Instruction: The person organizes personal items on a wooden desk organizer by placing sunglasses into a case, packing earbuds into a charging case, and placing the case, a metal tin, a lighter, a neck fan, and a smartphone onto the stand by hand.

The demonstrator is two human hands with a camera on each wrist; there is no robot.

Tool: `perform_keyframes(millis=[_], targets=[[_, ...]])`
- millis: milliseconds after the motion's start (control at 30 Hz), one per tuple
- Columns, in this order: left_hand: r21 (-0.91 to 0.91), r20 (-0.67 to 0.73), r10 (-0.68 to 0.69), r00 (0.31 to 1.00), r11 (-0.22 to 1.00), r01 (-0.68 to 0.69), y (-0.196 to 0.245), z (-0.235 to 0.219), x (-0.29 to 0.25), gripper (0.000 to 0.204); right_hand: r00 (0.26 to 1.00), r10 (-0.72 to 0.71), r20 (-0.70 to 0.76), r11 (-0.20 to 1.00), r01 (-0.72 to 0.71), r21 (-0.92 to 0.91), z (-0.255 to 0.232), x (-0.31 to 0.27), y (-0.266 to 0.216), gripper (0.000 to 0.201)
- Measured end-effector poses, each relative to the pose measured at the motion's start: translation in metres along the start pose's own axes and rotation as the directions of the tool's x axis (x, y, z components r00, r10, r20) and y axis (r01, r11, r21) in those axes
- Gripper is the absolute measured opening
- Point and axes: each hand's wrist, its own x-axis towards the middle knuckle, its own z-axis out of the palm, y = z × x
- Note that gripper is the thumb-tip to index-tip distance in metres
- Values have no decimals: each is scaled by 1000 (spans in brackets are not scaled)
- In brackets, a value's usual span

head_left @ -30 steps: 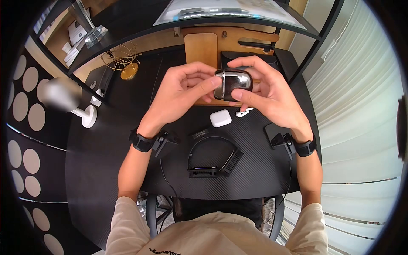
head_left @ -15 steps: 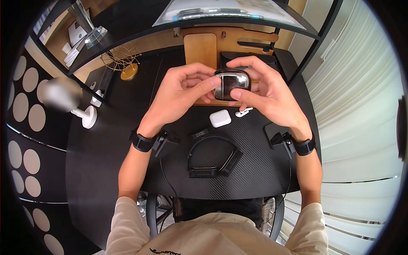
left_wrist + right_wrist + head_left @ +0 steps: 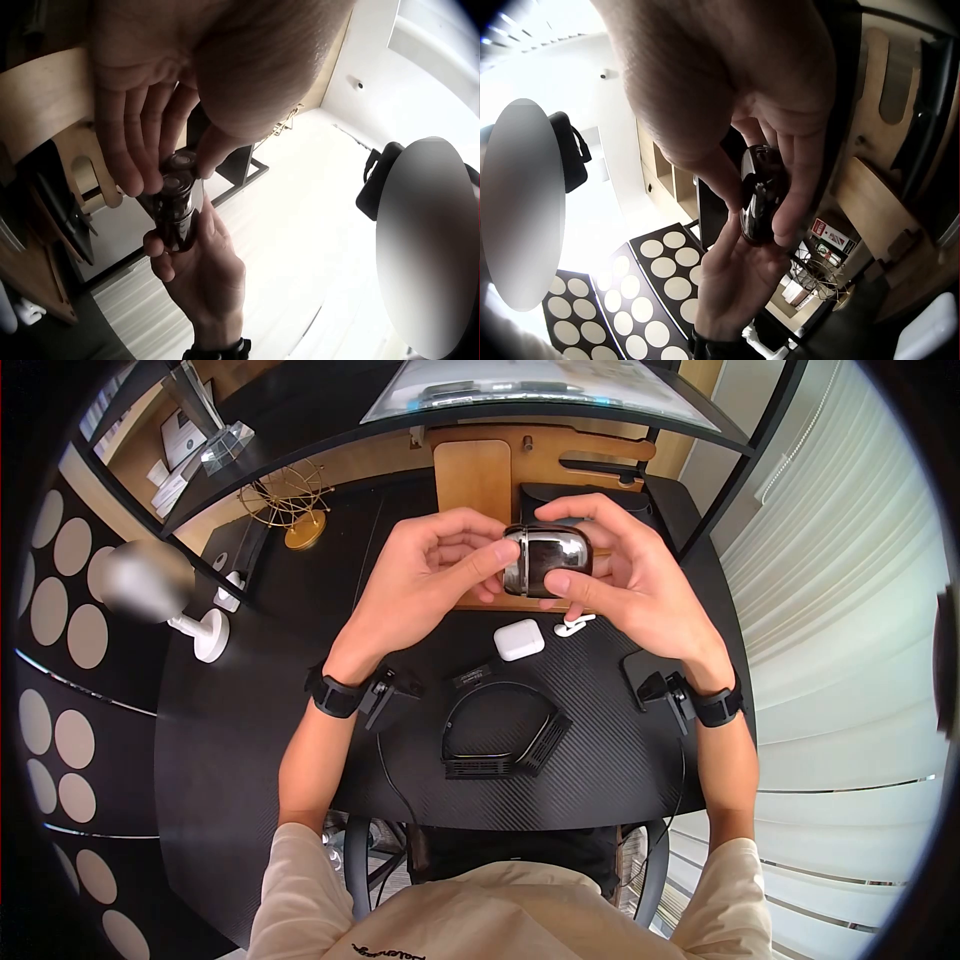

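Observation:
A glossy dark case (image 3: 556, 560) with a seam near its left end is held above the desk between both hands. The left hand (image 3: 436, 572) pinches its left end, thumb on the front. My right hand (image 3: 640, 582) grips the other end with its thumb across the face. In the left wrist view the case (image 3: 176, 210) shows two round spots at its end, by the left fingers. The right wrist view shows the case (image 3: 761, 195) between the right thumb and fingers. Below the hands lie a white case (image 3: 519, 640) and white earbuds (image 3: 572, 626).
A black curved band (image 3: 500, 730) with ribbed blocks lies near the desk's front edge. Behind the hands stands a wooden stand (image 3: 472, 475). At the left are a white lamp base (image 3: 210, 635) and a gold wire ornament (image 3: 303, 528). A black shelf (image 3: 330, 445) spans the back.
The dark case has tilted slightly in the hands, and its shine looks a little different. Both hands keep nearly the same grip and place.

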Motion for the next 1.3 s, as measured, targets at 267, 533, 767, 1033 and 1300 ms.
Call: perform_keyframes(millis=[267,533,767,1033,1300], targets=[[-27,-15,55,998,998,-55,-1,-3,0,23,1000,0,-22,1000,0,14,1,0,-2,47],[-72,32,-9,999,997,12,-2,4,-1,27,1000,3,-9,1000,-3,-17,3,0,-1,47],[-64,-2,44,999,997,-44,1,-5,0,30,1000,-4,0,1000,4,16,0,-1,-2,48],[-61,34,-40,999,997,42,2,2,-1,28,1000,7,-16,1000,-6,19,4,0,-3,48],[-67,40,-42,998,997,45,-1,6,-1,29,1000,22,-1,1000,-22,-15,2,0,-3,50]])
